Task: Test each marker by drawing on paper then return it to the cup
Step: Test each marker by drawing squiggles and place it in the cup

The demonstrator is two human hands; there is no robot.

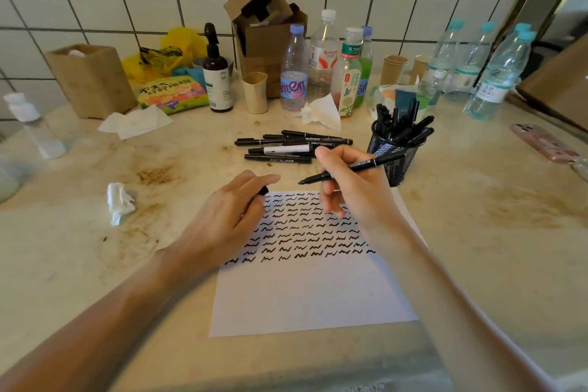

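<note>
Over the white paper sheet (313, 296) mid-tabletop, right hand (353, 188) pinches an uncapped black marker (353, 167), tip just off the page; left hand (232, 210) fingers curl round its black cap (263, 191). Squiggle rows fill approx. the top half. Black mesh cup (394, 159) by the sheet's far-right corner holds many markers, w/ loose black markers (286, 146) lying beyond the far edge — looks well along, several left.

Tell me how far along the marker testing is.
Done: rows of black squiggles cover the upper half of the paper, and the mesh cup already holds many markers. In hand: the right hand holds an uncapped marker above the sheet; the left hand grips what looks like its cap. Left: several loose markers lying behind the paper.
</note>
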